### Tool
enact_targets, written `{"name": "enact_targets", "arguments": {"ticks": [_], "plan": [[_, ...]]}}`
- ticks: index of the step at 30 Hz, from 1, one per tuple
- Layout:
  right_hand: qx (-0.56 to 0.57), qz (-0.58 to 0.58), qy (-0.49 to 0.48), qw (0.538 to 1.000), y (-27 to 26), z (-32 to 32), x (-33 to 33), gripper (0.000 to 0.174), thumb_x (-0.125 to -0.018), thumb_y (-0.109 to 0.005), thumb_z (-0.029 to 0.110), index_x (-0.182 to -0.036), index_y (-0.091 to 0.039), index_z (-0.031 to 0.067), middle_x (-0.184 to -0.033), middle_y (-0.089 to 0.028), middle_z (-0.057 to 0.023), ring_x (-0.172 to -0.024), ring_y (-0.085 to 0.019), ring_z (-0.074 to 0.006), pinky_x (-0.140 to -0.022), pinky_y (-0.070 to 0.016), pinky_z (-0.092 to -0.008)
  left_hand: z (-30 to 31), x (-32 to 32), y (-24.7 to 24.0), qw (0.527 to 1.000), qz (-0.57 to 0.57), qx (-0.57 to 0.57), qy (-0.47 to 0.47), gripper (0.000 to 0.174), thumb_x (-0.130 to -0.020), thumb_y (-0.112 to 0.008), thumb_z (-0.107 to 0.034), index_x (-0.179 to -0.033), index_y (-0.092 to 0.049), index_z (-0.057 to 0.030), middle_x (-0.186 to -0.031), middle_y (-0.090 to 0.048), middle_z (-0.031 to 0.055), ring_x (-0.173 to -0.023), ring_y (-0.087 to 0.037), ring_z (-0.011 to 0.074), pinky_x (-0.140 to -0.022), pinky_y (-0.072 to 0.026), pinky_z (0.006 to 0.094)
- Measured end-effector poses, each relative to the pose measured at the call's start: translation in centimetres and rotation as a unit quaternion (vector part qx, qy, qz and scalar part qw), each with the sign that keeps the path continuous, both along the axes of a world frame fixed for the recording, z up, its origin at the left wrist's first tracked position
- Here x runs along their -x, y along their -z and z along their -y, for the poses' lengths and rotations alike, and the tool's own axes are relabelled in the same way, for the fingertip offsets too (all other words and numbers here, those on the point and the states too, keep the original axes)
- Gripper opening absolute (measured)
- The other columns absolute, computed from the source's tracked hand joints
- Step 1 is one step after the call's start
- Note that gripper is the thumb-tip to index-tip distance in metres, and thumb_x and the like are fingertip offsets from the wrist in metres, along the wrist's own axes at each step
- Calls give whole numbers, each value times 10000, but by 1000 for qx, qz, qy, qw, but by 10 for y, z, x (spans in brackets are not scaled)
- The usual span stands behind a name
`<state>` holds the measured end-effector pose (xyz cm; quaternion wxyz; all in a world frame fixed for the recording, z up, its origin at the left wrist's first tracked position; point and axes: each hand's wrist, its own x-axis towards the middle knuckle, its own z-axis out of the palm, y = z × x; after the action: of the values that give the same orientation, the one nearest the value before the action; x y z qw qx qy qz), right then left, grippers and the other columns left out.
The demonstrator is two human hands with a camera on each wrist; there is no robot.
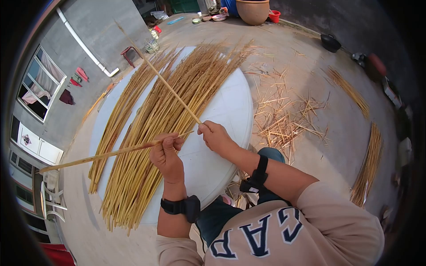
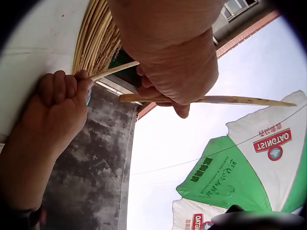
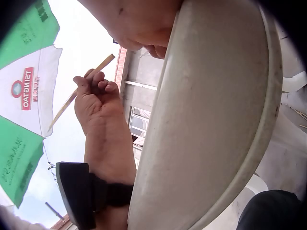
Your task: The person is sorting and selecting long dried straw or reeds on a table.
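Observation:
A thick pile of long yellow straw stalks [image 1: 164,115] lies fanned across a round white table [image 1: 226,111]. My left hand [image 1: 166,153] grips one stalk [image 1: 102,155] that runs out to the left past the table edge. My right hand [image 1: 215,135] pinches the end of a second stalk [image 1: 164,82], which slants up and away over the pile. The hands are close together above the table's near side. The left wrist view shows my left hand [image 2: 177,62] curled round its stalk [image 2: 216,99]. In the right wrist view, my left hand [image 3: 96,100] shows beside the table rim [image 3: 216,120].
Loose straw scraps [image 1: 284,119] litter the concrete to the right of the table, with two more bundles [image 1: 368,164] farther right. A large clay pot [image 1: 253,11], a black pan [image 1: 330,43] and a red stool [image 1: 129,54] stand at the back. A green and white umbrella [image 2: 240,172] is overhead.

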<state>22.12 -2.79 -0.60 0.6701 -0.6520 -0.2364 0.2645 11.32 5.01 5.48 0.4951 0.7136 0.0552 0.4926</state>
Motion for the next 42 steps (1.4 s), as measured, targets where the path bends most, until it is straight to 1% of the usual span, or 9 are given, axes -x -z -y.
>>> {"name": "enact_targets", "arguments": {"ticks": [10,14,17,19,21,24,27,32,42], "plan": [[-29,18,-61,998,0,4,4,342,-910,-405,313,-796,-522,12,-552,-448,-32,-481,-430,-120,-469,-384,-266,-10,3,-27,986,31,163,-16,290,-918,-466,-249,-832,-583,2,-594,-559,53,-482,-434,49,-448,-317,160],[-115,69,-91,987,6,6,3,334,-901,-427,314,-796,-540,18,-577,-483,-31,-481,-436,-110,-457,-377,-256,30,-8,-40,955,-210,27,208,358,-854,-573,-201,-1127,-539,27,-584,-555,25,-495,-431,52,-490,-361,177],[-249,289,-61,922,13,0,0,340,-895,-438,321,-787,-562,24,-572,-486,-20,-461,-434,-100,-450,-373,-244,30,-20,-32,932,-232,-191,202,515,-816,-618,-167,-1252,-428,30,-618,-558,6,-522,-438,60,-505,-378,184],[-78,-32,-60,995,0,5,3,343,-901,-426,315,-775,-557,24,-540,-461,-17,-453,-427,-98,-451,-372,-247,14,-22,-33,936,-258,-187,152,453,-826,-608,-164,-1213,-458,17,-662,-582,14,-557,-457,55,-494,-372,175],[-44,-15,-65,997,-2,8,3,342,-907,-415,311,-767,-548,29,-523,-441,-15,-459,-420,-95,-451,-368,-251,-7,-29,-20,987,-149,67,-6,314,-836,-602,-178,-1082,-524,1,-681,-593,35,-549,-458,51,-471,-367,169],[-55,-5,-98,994,-6,10,4,302,-932,-396,274,-775,-516,46,-504,-334,43,-438,-304,-50,-413,-278,-215,-35,-33,3,983,-49,156,-82,165,-844,-584,-159,-926,-566,-16,-680,-604,31,-506,-467,61,-467,-368,168],[-31,37,-139,989,-7,10,3,330,-909,-415,302,-759,-540,37,-512,-422,-15,-467,-416,-104,-471,-374,-268,-46,-30,7,951,-24,308,18,166,-838,-600,-170,-872,-572,-10,-674,-585,29,-488,-464,59,-447,-358,167],[-17,210,-128,969,-5,8,13,293,-914,-427,264,-796,-542,22,-527,-418,-18,-503,-416,-99,-487,-354,-249,-67,-20,17,963,-7,268,24,182,-835,-608,-190,-857,-563,-15,-652,-575,26,-481,-469,60,-422,-339,167],[32,214,-80,973,-4,8,15,219,-880,-528,235,-881,-506,17,-595,-480,-44,-550,-454,-123,-524,-391,-273,-61,-20,17,961,22,277,13,142,-863,-552,-147,-861,-568,-7,-622,-520,6,-469,-456,65,-407,-325,173]]}}
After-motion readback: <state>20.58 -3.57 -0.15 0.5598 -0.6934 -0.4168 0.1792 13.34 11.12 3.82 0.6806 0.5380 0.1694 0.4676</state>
